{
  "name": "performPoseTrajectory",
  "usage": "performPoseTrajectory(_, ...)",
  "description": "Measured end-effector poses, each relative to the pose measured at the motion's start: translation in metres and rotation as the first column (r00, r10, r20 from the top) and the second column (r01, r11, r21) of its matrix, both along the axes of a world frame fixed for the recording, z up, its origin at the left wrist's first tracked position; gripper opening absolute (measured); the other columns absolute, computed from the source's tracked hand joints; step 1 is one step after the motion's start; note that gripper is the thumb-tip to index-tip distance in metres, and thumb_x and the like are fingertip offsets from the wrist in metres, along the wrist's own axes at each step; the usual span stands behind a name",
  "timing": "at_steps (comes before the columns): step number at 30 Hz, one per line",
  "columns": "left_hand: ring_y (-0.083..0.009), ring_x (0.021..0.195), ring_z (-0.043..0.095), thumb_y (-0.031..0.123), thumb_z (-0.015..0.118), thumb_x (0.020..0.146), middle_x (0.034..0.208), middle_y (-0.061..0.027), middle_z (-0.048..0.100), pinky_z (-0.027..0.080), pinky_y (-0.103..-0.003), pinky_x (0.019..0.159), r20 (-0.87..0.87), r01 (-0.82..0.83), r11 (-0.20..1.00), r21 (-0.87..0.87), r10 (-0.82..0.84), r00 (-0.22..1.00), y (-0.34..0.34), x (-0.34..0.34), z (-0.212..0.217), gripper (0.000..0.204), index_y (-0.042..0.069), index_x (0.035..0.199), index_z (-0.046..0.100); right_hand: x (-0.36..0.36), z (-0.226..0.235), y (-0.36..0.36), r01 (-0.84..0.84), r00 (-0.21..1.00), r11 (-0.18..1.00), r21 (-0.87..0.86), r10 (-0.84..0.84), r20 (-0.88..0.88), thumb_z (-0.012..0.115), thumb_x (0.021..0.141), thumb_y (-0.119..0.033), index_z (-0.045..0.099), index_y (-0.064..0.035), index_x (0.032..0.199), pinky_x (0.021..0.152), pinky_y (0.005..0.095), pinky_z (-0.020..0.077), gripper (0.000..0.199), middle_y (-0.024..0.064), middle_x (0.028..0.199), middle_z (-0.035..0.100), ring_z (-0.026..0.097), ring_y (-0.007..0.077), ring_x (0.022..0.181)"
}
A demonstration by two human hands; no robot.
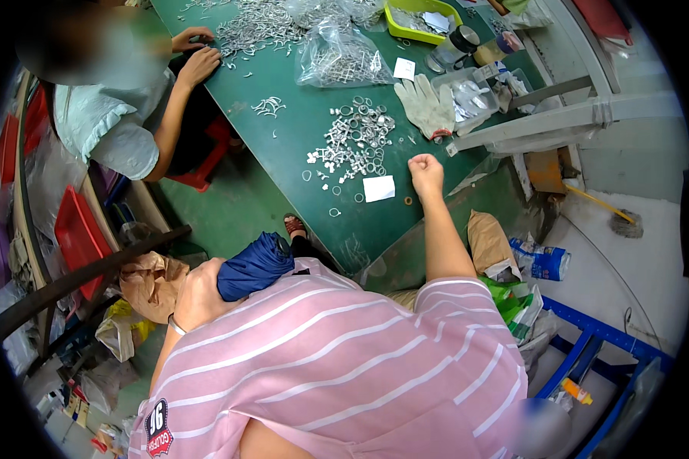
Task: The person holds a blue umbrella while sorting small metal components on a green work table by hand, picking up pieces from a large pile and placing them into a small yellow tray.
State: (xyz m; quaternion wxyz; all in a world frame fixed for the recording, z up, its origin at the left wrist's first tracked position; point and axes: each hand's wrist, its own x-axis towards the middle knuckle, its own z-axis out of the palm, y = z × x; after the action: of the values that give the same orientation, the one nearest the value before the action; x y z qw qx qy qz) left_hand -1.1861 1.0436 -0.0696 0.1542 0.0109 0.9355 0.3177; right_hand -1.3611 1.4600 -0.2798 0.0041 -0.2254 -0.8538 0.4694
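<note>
Head view, one frame. Item 1: right hand, closed in a fist, resting on the green table near its front edge, arm stretched out; whether anything small sits inside the fist cannot be told. Item 2: white paper slip, flat on the table just left of that fist, not touching it. Item 3: heap of small silver metal rings and fittings, spread loosely beyond the slip, with single stray rings lying toward the table edge. Item 4: left hand, fingers wrapped around the near end of a folded dark blue umbrella, held against the pink striped shirt, well below table level. Orientation of the umbrella: long axis runs from lower left to upper right in the picture, free end pointing up toward the table edge and a sandalled foot. Item 5: white work glove, lying flat beyond the heap. Item 6: clear plastic bag of metal parts, farther up the table. Item 7: a second person's hands at another pile, far left. Risk, as a judgement: the stray rings near the edge could be swept to the floor by the extended forearm; the umbrella, held by one end only, could slip or knock the table.
</note>
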Motion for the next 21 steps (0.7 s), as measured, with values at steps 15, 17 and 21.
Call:
performPoseTrajectory(15,-0.0363,0.076,0.062,0.032,0.078,0.058,0.080,-0.0203,0.063,0.049,-0.039,0.069,0.080,-0.069,0.997,-0.044,0.073,0.994,0.004,-0.006,0.006,0.050,-0.001,0.091,0.062,-0.037,-0.025,-0.051,-0.173,0.954,0.861,0.479,0.266,-0.135,0.064,0.074,-0.013,0.065,-0.0063,0.081,0.078,0.0359,0.0448,0.010,0.0100,0.086,0.057,0.055,0.0268,0.087)
performPoseTrajectory(17,-0.0362,0.075,0.062,0.032,0.078,0.058,0.079,-0.0204,0.063,0.050,-0.039,0.069,0.063,-0.066,0.997,-0.039,0.068,0.996,0.003,-0.006,0.004,0.049,-0.001,0.091,0.062,-0.035,-0.022,-0.050,-0.145,0.960,0.847,0.511,0.244,-0.133,0.064,0.074,-0.012,0.065,-0.0066,0.080,0.079,0.0362,0.0444,0.008,0.0097,0.087,0.057,0.054,0.0268,0.088)
performPoseTrajectory(21,-0.0359,0.076,0.062,0.030,0.078,0.058,0.079,-0.0204,0.063,0.049,-0.039,0.068,0.086,-0.062,0.998,-0.021,0.064,0.994,0.004,-0.009,0.003,0.049,-0.001,0.091,0.061,-0.033,-0.018,-0.054,-0.158,0.968,0.849,0.504,0.235,-0.093,0.069,0.073,-0.018,0.065,-0.0082,0.077,0.081,0.0381,0.0433,0.012,0.0078,0.092,0.056,0.052,0.0270,0.094)
